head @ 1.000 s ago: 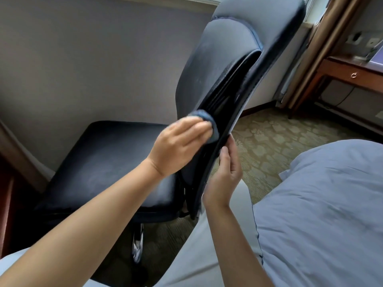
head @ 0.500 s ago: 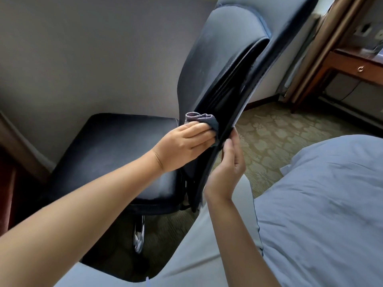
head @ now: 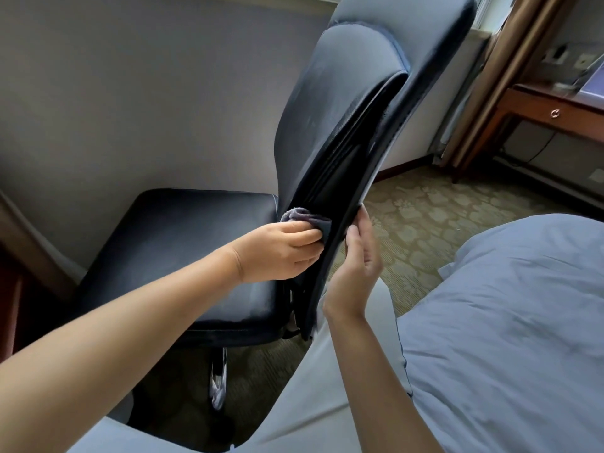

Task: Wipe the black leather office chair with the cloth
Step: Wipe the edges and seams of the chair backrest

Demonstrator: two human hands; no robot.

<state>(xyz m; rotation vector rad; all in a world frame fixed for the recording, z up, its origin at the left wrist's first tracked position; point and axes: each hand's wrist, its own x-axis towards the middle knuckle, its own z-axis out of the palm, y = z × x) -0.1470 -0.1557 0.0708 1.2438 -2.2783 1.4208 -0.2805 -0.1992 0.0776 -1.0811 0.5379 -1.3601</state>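
Note:
The black leather office chair [head: 183,243] stands in front of me, seen from its side, with its tall backrest [head: 340,103] rising to the top of the view. My left hand [head: 277,253] is closed around a bunched grey-blue cloth [head: 307,217] and presses it against the lower side edge of the backrest, just above the seat. My right hand [head: 356,266] grips the rear edge of the backrest at about the same height, thumb on the near side. The chair's base is mostly hidden under the seat.
A bed with a pale blue cover [head: 510,322] fills the lower right. My legs in light trousers [head: 330,371] are below the chair. A wooden desk [head: 552,109] and curtain [head: 483,93] stand at the right. Patterned carpet [head: 425,217] lies between, and a grey wall [head: 130,93] behind.
My left hand has slid the cloth down the backrest's side edge toward the seat. My right hand has kept its hold on the rear edge.

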